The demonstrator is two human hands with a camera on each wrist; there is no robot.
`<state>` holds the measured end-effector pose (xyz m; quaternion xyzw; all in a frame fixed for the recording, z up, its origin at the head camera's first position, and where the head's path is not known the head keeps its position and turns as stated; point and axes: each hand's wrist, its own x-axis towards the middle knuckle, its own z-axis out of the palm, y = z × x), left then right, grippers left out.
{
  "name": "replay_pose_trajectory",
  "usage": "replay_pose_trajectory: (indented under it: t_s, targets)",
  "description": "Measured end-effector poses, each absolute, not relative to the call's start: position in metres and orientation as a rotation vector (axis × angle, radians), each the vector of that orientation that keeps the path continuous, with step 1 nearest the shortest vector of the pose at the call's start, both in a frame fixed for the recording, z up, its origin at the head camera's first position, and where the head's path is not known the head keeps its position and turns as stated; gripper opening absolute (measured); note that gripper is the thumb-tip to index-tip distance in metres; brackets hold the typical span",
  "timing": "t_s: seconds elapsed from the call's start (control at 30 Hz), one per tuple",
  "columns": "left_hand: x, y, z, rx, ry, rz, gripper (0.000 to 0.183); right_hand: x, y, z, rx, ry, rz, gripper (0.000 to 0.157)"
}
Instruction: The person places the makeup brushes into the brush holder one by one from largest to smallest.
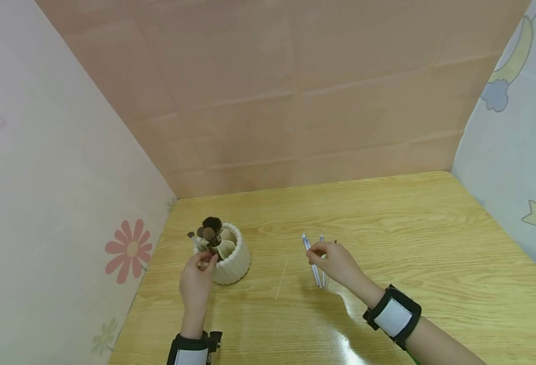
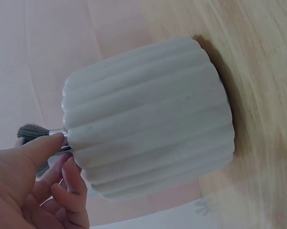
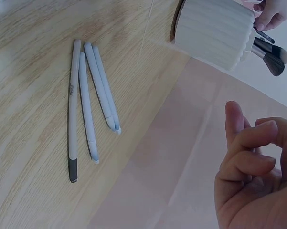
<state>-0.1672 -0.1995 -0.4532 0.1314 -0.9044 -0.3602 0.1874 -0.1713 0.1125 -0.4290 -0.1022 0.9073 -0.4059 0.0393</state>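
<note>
A white ribbed holder [image 1: 232, 263] with inner compartments stands upright at the left of the table. Several dark-bristled makeup brushes [image 1: 212, 226] stick out of its top. At the near rim, my left hand [image 1: 194, 286] pinches a slim makeup brush [image 3: 264, 36] between thumb and fingers; its lower part is hidden. My right hand [image 1: 336, 263] hovers over the pens with loosely curled fingers, and nothing shows between them in the right wrist view. Below it lie three white-and-blue pens [image 3: 87, 102] and a grey pencil-like stick [image 3: 73, 114] with a dark end.
The wood-grain table [image 1: 414, 218] meets a pinkish-beige backdrop [image 1: 295, 126] at the back. Patterned white panels [image 1: 67, 177] flank both sides. A thin pale line [image 1: 281, 279] crosses the tabletop between the holder and the pens.
</note>
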Motion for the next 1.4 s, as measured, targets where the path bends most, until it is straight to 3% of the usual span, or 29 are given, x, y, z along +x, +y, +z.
replay_pose_trajectory:
  t_s: [0.3, 0.63, 0.87, 1.13, 1.4]
  targets:
    - [-0.162, -0.189, -0.442, 0.363, -2.474, -0.944, 0.019, -0.173, 0.117, -0.429, -0.247, 2.810, -1.213, 0.020]
    - [-0.158, -0.164, -0.435, 0.144, -2.425, -0.908, 0.016, -0.181, 0.129, -0.434, -0.159, 2.826, -1.225, 0.024]
    - [-0.160, -0.146, -0.442, 0.074, -2.501, -1.059, 0.015, -0.193, 0.144, -0.450, -0.006, 2.852, -1.165, 0.028]
    - [-0.165, -0.121, -0.465, -0.049, -2.596, -1.155, 0.014, -0.203, 0.156, -0.475, 0.073, 2.847, -0.946, 0.021]
    - [-0.164, -0.104, -0.475, -0.086, -2.637, -1.156, 0.014, -0.209, 0.159, -0.498, 0.190, 2.798, -0.890, 0.027]
